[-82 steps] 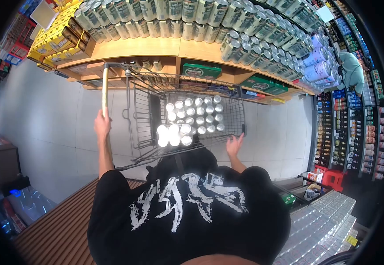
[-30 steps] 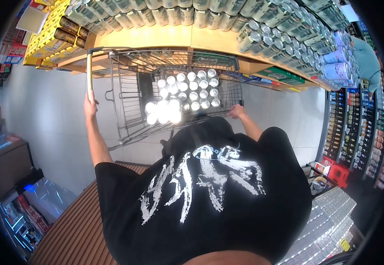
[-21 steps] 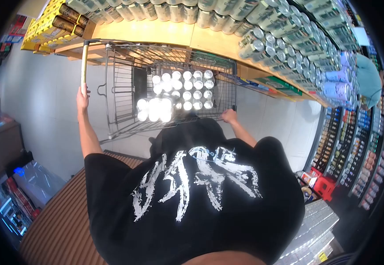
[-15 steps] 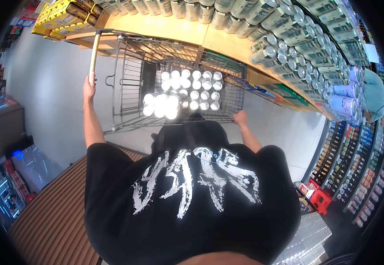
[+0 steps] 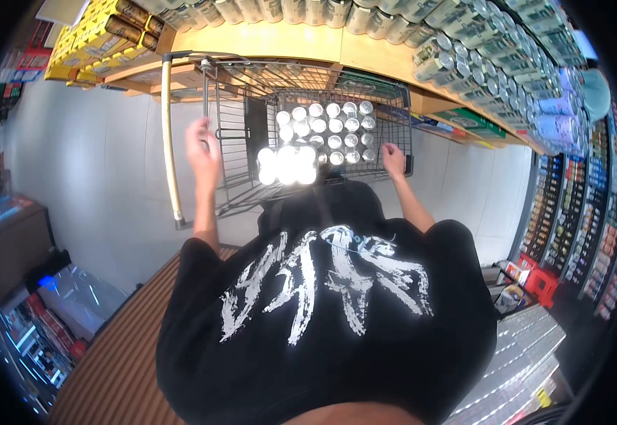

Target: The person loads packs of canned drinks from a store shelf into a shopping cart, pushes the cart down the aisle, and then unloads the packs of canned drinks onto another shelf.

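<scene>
My left hand (image 5: 203,154) is loose and empty, left of the cans (image 5: 317,126) in the cart (image 5: 256,126). My right hand (image 5: 394,161) is nearer, right of them; I can't tell its grip.

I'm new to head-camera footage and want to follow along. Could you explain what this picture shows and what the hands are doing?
There's no machine: you see someone's bare hands, the left hand and the right hand. One camera worn on the head looks forward and down, so the black shirt fills the bottom. Ahead is a wire cart holding cans with shiny tops. The left hand, slightly blurred, is beside the yellow handle, apart from it. The right hand is near the cart's other end; contact is unclear. Neither holds a can. Beyond, more cans stand on a wooden shelf.
</scene>
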A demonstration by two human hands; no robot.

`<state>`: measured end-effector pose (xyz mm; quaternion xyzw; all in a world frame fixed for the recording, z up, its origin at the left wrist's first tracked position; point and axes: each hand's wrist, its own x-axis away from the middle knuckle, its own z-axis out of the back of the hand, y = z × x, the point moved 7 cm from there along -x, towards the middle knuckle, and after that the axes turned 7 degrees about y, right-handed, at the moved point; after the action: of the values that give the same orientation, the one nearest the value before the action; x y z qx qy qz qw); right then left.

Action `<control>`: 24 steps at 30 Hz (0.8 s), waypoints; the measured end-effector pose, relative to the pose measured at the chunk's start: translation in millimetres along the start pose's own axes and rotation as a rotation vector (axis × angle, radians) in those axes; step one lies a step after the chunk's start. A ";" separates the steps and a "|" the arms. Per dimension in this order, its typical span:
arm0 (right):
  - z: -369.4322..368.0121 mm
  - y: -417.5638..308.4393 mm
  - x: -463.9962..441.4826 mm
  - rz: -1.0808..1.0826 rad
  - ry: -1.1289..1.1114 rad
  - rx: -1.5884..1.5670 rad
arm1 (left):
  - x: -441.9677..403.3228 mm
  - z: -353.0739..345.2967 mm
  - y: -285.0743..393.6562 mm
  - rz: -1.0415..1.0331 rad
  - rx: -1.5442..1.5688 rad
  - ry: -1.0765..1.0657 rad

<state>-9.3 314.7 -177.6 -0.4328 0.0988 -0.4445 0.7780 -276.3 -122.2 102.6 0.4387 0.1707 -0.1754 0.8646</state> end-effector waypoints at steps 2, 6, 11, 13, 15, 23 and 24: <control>-41.6 -21.7 20.0 -0.051 -0.155 0.073 | 47.9 -49.8 -17.2 0.038 0.086 -0.375; -115.4 -69.4 71.2 -0.291 -0.619 0.105 | 141.8 -105.1 -127.2 0.401 0.114 -0.501; -178.8 -65.2 105.9 -0.362 -0.744 0.126 | 216.8 -135.4 -184.7 1.181 0.144 -0.763; -181.4 -66.6 112.4 -0.429 -0.745 0.060 | 223.5 -146.5 -196.8 1.180 0.176 -0.931; -182.3 -77.3 123.1 -0.559 -0.820 -0.171 | 220.7 -151.6 -186.4 1.271 0.300 -0.904; -155.7 -86.3 95.4 -0.317 -0.658 -0.283 | 215.5 -125.6 -126.0 1.329 0.524 -0.607; -139.8 -103.4 92.2 -0.257 -0.678 -0.281 | 208.0 -116.6 -105.6 1.310 0.569 -0.567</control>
<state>-93.3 137.3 -162.3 -0.6663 -0.1589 -0.3522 0.6378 -157.5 -117.1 -129.5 0.5941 -0.4040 0.2295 0.6566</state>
